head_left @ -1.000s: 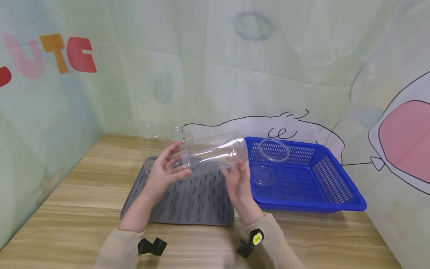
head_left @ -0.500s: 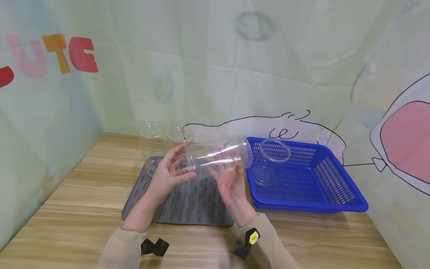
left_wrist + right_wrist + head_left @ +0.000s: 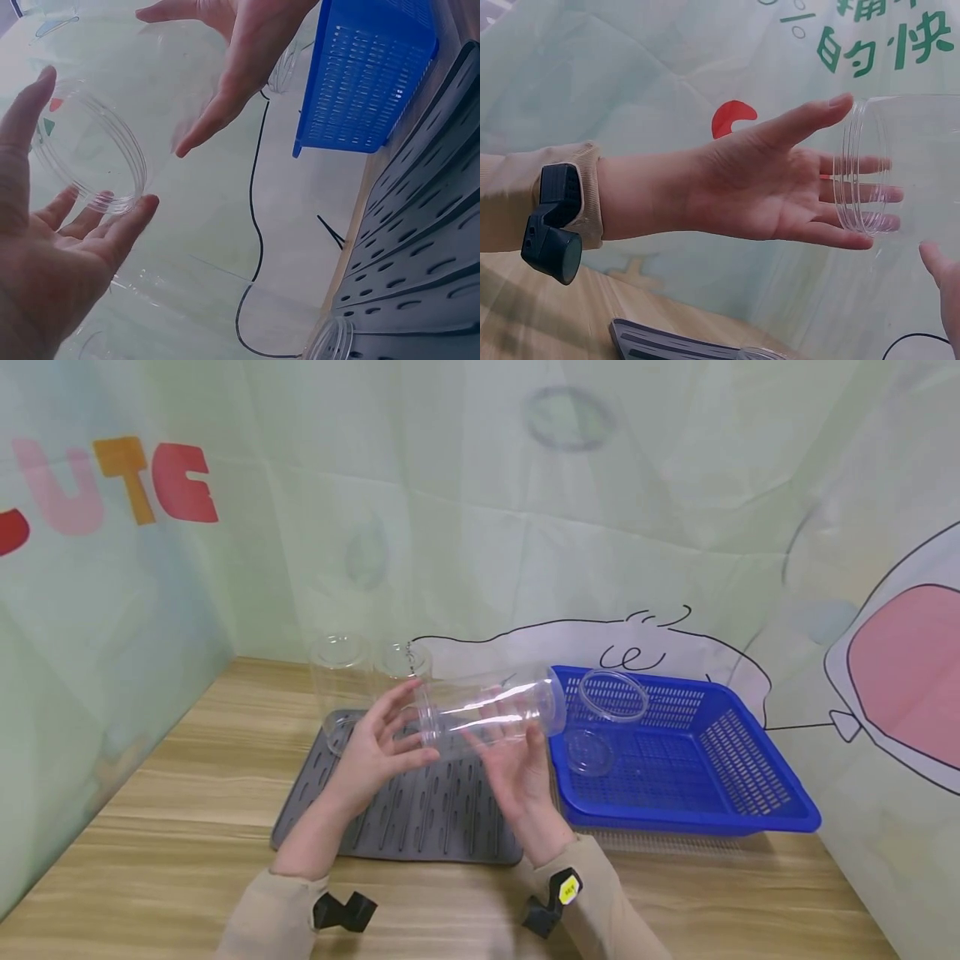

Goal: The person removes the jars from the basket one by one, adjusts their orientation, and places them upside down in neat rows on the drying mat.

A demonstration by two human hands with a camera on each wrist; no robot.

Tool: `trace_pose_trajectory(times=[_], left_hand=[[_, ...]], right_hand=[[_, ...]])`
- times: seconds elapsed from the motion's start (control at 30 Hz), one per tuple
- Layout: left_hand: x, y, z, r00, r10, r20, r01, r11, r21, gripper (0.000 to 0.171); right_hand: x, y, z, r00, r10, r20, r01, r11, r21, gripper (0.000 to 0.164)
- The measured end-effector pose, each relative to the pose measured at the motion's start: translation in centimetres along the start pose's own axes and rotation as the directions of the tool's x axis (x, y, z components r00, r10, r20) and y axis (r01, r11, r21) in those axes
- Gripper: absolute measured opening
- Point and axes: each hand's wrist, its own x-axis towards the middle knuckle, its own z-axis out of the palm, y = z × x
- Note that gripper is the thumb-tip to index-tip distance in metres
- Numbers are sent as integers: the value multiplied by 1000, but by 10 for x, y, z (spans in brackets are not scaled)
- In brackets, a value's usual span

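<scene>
A clear plastic jar (image 3: 487,706) with a threaded mouth lies nearly level in the air above the grey ridged mat (image 3: 420,827). My left hand (image 3: 371,747) holds the mouth end, thumb on the near side and fingers on the far side, as the left wrist view also shows around the threaded rim (image 3: 131,161). Farther right, my right hand (image 3: 517,772) holds the jar from below near its base, some fingers showing through the clear wall. Two more clear jars (image 3: 337,685) stand mouth down at the back of the mat. The held jar shows nothing inside.
To the right of the mat stands a blue perforated basket (image 3: 690,818) with another clear jar (image 3: 588,753) in it. A wooden tabletop (image 3: 150,843) lies underneath, with a printed curtain (image 3: 465,527) close behind and at both sides.
The jar has shifted slightly right and tipped closer to level. My right hand has moved a little left along its underside. Little differs over the last half second.
</scene>
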Motion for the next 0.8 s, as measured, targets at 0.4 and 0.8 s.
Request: trace_pose_trajectory(times=[0.4,0.8], left_hand=[[-3,4,-13,974,193,-115,-202,977,-71,65],[-4,7,-46,826,365,-429,-499,829,-255,41]], right_hand=[[8,-18,1,997,-31,66,34,998,-43,69],[34,-32,7,985,-173,10,170,954,-248,119]])
